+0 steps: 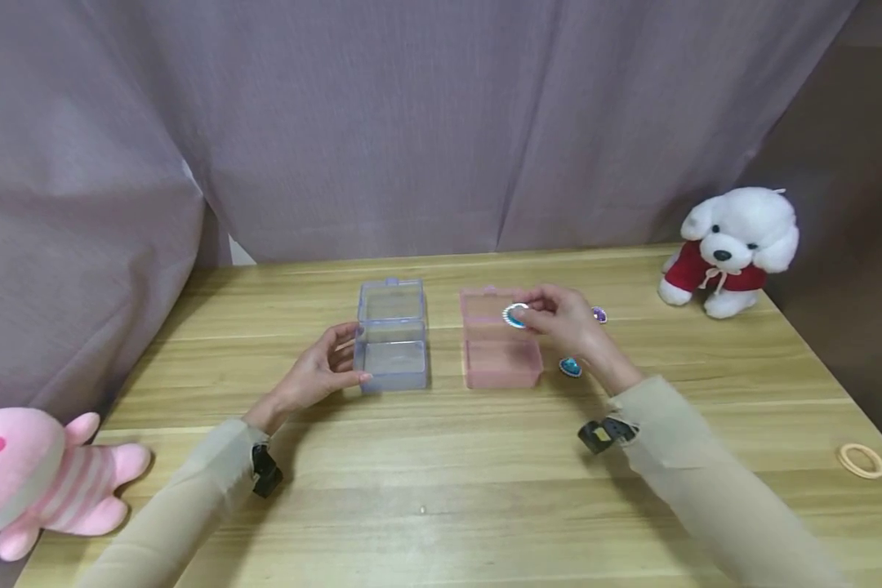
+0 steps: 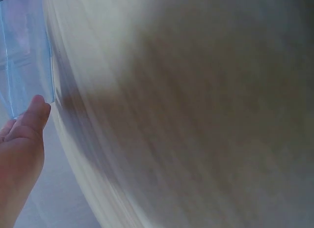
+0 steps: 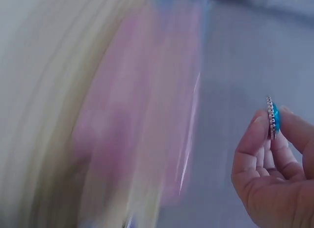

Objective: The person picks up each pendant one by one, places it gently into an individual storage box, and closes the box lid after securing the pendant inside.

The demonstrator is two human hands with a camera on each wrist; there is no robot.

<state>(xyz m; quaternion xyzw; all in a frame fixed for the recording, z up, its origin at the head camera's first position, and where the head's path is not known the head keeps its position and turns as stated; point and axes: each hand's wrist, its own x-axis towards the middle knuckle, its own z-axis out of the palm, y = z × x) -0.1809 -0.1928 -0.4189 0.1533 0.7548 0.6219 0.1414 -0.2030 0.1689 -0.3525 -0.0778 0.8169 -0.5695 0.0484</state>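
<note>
My right hand (image 1: 564, 320) pinches a round teal gem (image 1: 515, 316) with a jagged silver-white rim between thumb and forefinger, above the pink box's raised lid. In the right wrist view the gem (image 3: 273, 118) is seen edge-on. The clear pink plastic box (image 1: 503, 377) stands with its lid open. Left of it is a clear blue plastic box (image 1: 393, 380), lid also open. My left hand (image 1: 319, 369) holds that box by its left side, thumb at the front corner. A teal drop-shaped gem (image 1: 570, 367) and a purple gem (image 1: 599, 315) lie right of the pink box.
A white toy dog (image 1: 728, 253) in red sits at the back right. A pink plush toy (image 1: 59, 482) lies at the left edge. Near the right edge lies a light wooden ring (image 1: 861, 461). Grey curtain (image 1: 382, 131) hangs behind the wooden table (image 1: 441, 474).
</note>
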